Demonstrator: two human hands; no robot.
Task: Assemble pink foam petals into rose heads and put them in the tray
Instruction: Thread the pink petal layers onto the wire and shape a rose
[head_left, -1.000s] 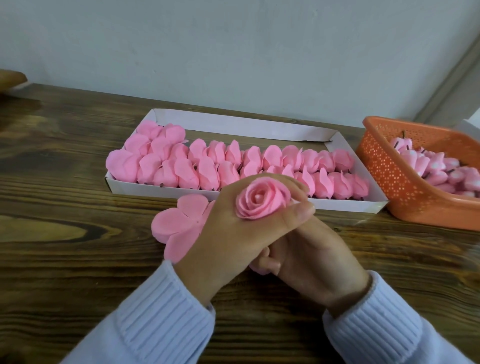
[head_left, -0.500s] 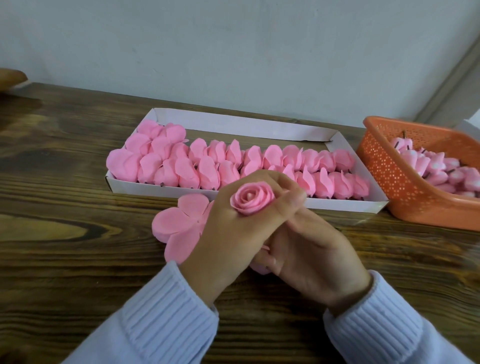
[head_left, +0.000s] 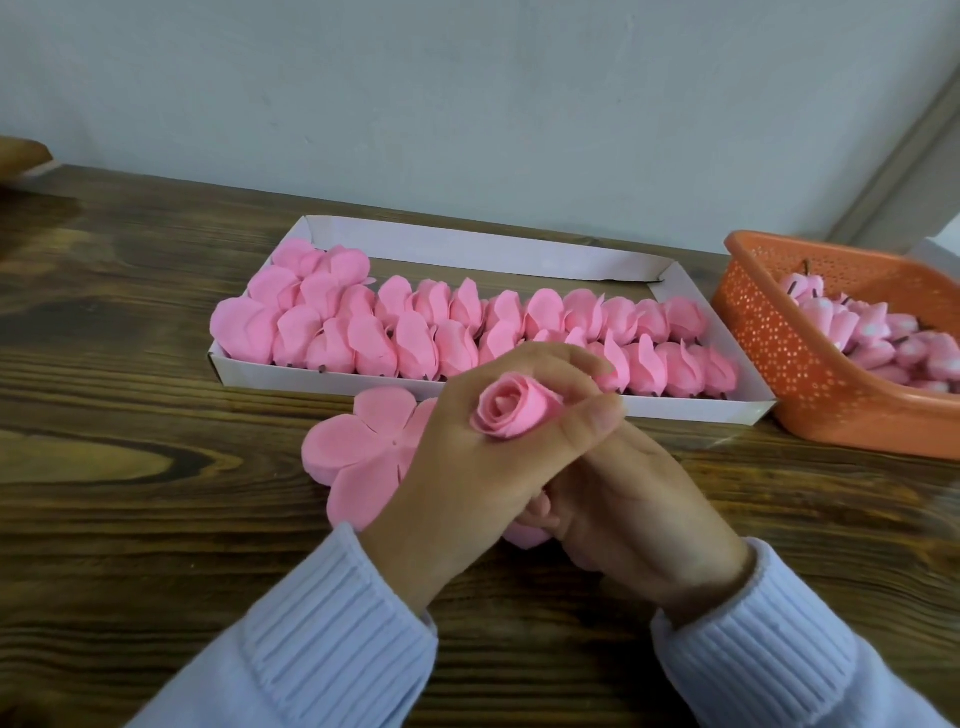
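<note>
Above the counter (head_left: 156, 519), just in front of the tray (head_left: 467, 249): your left hand (head_left: 467, 467) has its grip wrapped round the rose head (head_left: 511, 410). Right hand (head_left: 639, 514) sits beneath it; grip hidden, cannot tell. Foam judged light, soft, crushable: hold it gently at the base.

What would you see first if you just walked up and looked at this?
Right in the middle, a little pink rose peeks out of the left hand, whose fingers wrap round it, with the right hand tucked close beneath. Behind them a white tray is packed with rows of pink rose heads. An orange basket holding more pink pieces sits at the right edge of the wooden table.
</note>
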